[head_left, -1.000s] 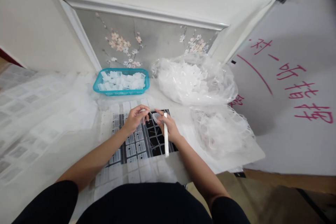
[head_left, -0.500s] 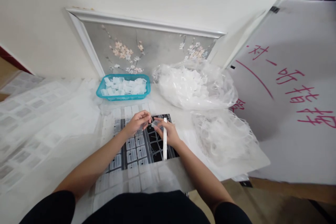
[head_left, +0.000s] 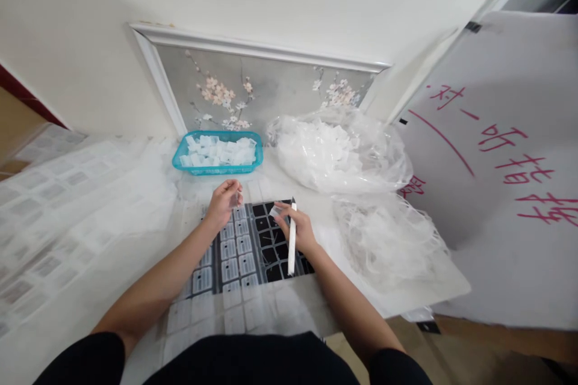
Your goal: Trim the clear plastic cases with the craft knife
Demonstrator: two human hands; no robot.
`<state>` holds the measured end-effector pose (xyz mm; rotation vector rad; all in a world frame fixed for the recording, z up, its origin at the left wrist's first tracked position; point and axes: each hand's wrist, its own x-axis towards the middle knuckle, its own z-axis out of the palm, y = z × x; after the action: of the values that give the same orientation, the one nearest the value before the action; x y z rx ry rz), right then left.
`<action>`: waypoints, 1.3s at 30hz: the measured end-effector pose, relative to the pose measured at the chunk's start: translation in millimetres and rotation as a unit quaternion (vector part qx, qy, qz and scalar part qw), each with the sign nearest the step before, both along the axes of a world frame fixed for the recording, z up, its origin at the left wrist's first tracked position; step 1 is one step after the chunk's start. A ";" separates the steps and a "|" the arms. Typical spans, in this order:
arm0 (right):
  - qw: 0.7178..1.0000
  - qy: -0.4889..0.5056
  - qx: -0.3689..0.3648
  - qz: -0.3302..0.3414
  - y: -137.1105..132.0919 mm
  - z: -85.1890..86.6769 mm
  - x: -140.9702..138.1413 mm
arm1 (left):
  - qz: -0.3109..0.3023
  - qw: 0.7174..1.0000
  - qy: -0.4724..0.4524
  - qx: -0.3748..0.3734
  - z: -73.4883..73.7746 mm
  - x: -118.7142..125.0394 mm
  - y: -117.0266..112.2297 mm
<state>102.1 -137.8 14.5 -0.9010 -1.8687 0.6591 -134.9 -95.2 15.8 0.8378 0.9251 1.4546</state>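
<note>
grip narrow, right hand (head_left: pixel 302 231) holds a clear piece (head_left: pixel 275 212) and white stick (head_left: pixel 291 249).

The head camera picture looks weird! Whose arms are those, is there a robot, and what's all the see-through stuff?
No robot here! A person wears the camera on their head, looking forward and down, so you see their own arms.

The left hand pinches a small clear plastic piece. The right hand holds another clear piece and a slim white tool with a dark tip.

On the table are rows of clear rectangles, a blue basket of clear pieces, a stuffed plastic bag and tangled clear strips.
</note>
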 end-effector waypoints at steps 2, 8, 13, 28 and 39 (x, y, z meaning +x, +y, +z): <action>1.000 0.002 0.003 -0.009 2.3 0.1 2.7 | 0.001 0.997 0.075 0.025 0.5 -2.5 -1.1; 1.000 -0.003 0.018 -0.007 5.3 -1.2 4.4 | -0.021 0.809 0.496 0.314 -2.0 19.7 -26.8; 1.000 -0.003 0.025 0.004 3.4 -1.7 2.0 | 0.037 0.619 0.640 0.454 -3.0 22.5 -39.5; 0.999 -0.026 0.009 0.032 -1.8 -3.2 -5.7 | 0.052 0.578 0.664 0.472 1.2 25.6 -42.8; 0.983 0.071 0.164 -0.028 -18.1 24.0 -2.0 | 0.123 0.800 0.550 0.208 -6.8 -1.1 -6.9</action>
<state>100.1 -155.9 38.5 -0.6710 -1.7506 0.3552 -136.0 -102.0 9.1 2.0738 1.6245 1.3440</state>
